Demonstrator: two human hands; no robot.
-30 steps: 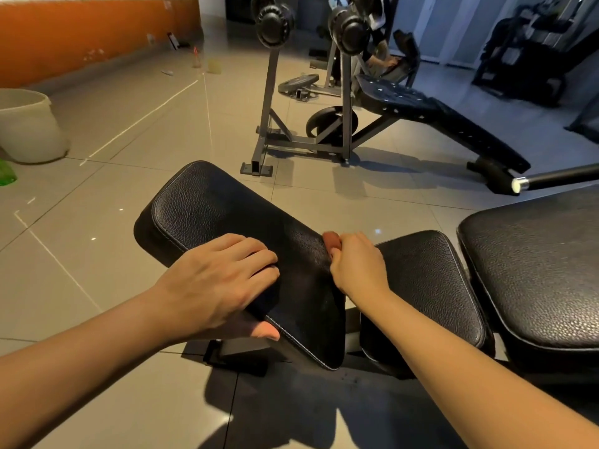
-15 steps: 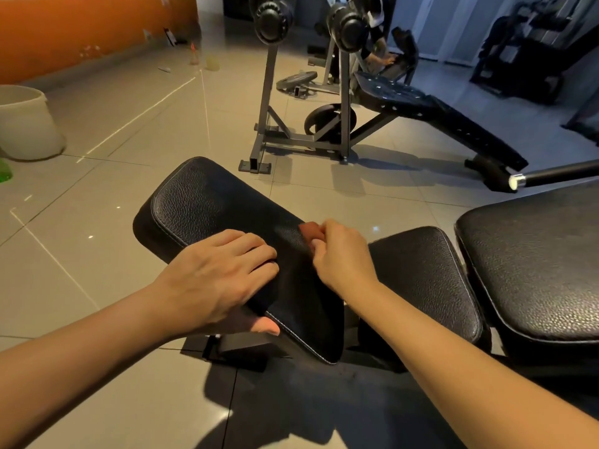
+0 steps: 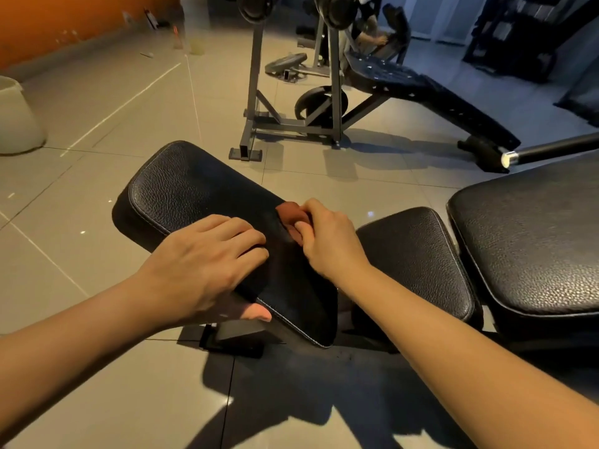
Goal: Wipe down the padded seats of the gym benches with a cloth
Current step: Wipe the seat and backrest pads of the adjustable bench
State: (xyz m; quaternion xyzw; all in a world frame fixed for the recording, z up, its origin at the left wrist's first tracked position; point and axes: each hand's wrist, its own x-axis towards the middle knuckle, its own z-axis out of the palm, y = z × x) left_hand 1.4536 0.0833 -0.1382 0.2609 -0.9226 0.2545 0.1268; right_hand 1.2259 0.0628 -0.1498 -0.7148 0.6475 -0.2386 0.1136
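Note:
A black padded seat (image 3: 194,192) stretches away from me in the middle of the view. My left hand (image 3: 201,264) grips its near left edge, fingers on top and thumb under the pad. My right hand (image 3: 327,241) holds a small reddish-brown cloth (image 3: 290,213) bunched in its fingers and presses it on the seat's right side. Most of the cloth is hidden under the hand. A second black pad (image 3: 418,254) lies just right of my right wrist, and a larger black seat (image 3: 531,241) fills the right edge.
A grey weight rack (image 3: 256,92) with plates stands on the tiled floor beyond the seat, joined to a slanted black bench (image 3: 431,92). A chrome-tipped bar (image 3: 551,149) juts in from the right. A pale bucket (image 3: 16,121) sits at far left by the orange wall.
My right hand has slid the cloth from the seat's right edge leftward and forward onto the pad top. My left hand has kept its grip on the near edge.

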